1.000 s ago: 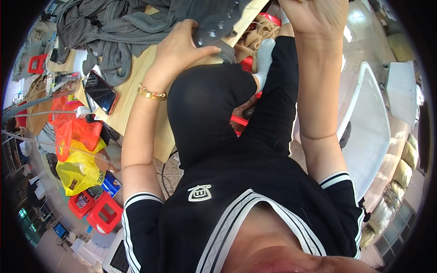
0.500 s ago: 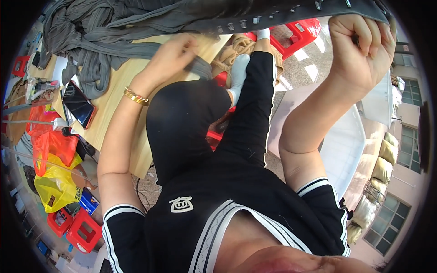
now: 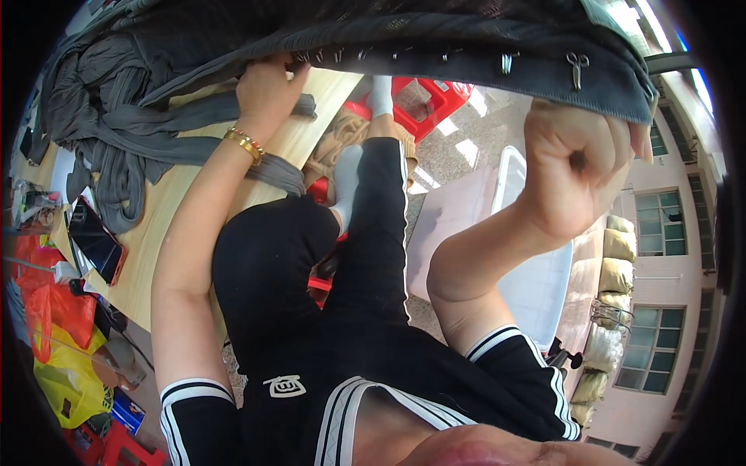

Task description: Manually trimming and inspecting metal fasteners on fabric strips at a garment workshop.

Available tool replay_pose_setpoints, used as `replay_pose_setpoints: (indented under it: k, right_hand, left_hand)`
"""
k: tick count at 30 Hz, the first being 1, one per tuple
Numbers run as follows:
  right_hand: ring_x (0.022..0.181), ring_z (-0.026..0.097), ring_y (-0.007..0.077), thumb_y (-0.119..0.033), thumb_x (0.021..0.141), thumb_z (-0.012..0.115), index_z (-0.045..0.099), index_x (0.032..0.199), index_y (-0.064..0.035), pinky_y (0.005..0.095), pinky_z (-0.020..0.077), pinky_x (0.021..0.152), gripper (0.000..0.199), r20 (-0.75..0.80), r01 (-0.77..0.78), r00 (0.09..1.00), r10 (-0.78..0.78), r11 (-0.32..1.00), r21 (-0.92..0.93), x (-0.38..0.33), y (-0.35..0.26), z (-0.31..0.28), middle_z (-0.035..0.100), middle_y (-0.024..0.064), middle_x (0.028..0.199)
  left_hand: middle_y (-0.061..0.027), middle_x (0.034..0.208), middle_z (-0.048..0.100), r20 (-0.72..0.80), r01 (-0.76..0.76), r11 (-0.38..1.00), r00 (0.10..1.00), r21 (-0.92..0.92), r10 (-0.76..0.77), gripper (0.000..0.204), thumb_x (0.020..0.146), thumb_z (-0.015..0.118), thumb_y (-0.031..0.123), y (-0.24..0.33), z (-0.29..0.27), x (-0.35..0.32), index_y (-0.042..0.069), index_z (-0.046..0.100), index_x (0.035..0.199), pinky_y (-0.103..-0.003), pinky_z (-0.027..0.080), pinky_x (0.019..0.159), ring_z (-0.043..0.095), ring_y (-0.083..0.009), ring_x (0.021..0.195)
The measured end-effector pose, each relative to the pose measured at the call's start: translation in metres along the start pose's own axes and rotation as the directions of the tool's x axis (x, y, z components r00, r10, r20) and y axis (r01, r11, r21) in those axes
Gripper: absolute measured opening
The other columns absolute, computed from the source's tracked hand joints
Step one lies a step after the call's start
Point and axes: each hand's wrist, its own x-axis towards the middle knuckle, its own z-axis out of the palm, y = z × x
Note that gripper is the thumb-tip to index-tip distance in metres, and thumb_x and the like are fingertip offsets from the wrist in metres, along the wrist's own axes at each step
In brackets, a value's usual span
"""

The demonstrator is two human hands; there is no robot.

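Observation:
A dark grey garment (image 3: 458, 35) stretches across the top of the view, with a row of small metal hooks (image 3: 507, 64) along its lower edge. At the far right end of that edge, my right hand (image 3: 579, 163) is raised and closed on the cloth, its fingers curled toward the palm. My left hand (image 3: 268, 93) pinches the edge near the left end of the hook row; its fingertips are partly hidden by the cloth. Long grey folds and strips of fabric (image 3: 116, 132) are heaped on the wooden table (image 3: 183, 190) to the left.
A phone (image 3: 95, 233) lies at the table's left side. Beyond it are red and yellow plastic bags (image 3: 70, 380) and red stools (image 3: 128, 446). Another red stool (image 3: 435, 105) stands past my feet. A pale plastic bin (image 3: 544, 287) is at right, near stacked sacks (image 3: 614, 276).
My left hand has come up onto the cloth's edge, where it was apart and blurred before. The garment hangs lower at the right, my right hand lowered with it. The whole view has shifted.

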Motion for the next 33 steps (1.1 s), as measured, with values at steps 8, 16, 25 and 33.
replay_pose_setpoints:
  k: [8,16,25,33]
  right_hand:
    - [0.037,0.038,0.0093,0.003,0.079,0.047,0.049,0.046,-0.0084,0.0223,0.025,0.037,0.035,0.001,0.105,0.994,-0.106,0.993,0.052,-0.013,-0.002,-0.002,0.04,0.0008,0.046]
    - [0.036,0.035,0.0094,0.006,0.077,0.045,0.05,0.046,-0.0068,0.023,0.0235,0.037,0.034,0.068,0.028,0.997,-0.035,0.994,0.102,-0.019,0.016,0.002,0.04,0.0015,0.044]
    - [0.036,0.031,0.0073,-0.019,0.09,0.047,0.049,0.056,-0.0123,0.0215,0.0246,0.038,0.035,-0.082,0.267,0.962,-0.261,0.962,0.066,-0.043,-0.011,-0.009,0.036,-0.0036,0.043]
    - [0.036,0.031,0.0067,-0.025,0.095,0.051,0.055,0.077,-0.0048,0.0224,0.0258,0.037,0.027,-0.356,0.391,0.863,-0.359,0.92,0.021,-0.095,-0.047,-0.05,0.046,-0.0028,0.058]
  left_hand:
    - [-0.0239,0.107,0.061,-0.076,-0.157,0.986,0.985,-0.062,0.153,0.056,0.079,0.069,0.042,0.001,-0.011,-0.035,0.004,0.055,0.118,-0.044,0.051,0.083,0.061,-0.0399,0.096]
    - [-0.0217,0.095,0.063,-0.108,-0.129,0.982,0.988,-0.138,0.114,0.037,0.086,0.064,0.033,-0.006,-0.005,-0.013,0.006,0.059,0.11,-0.048,0.049,0.08,0.061,-0.0403,0.095]
    - [-0.0161,0.084,0.06,0.071,-0.065,0.84,0.99,-0.538,0.122,0.022,0.083,0.056,0.015,-0.009,-0.044,-0.029,-0.004,0.06,0.095,-0.034,0.045,0.075,0.059,-0.0281,0.08]
    - [0.0039,0.079,0.03,0.337,0.331,0.437,0.939,-0.836,-0.066,0.024,0.083,0.055,0.027,-0.055,-0.164,-0.08,0.01,0.038,0.081,-0.02,0.03,0.067,0.034,-0.0055,0.072]
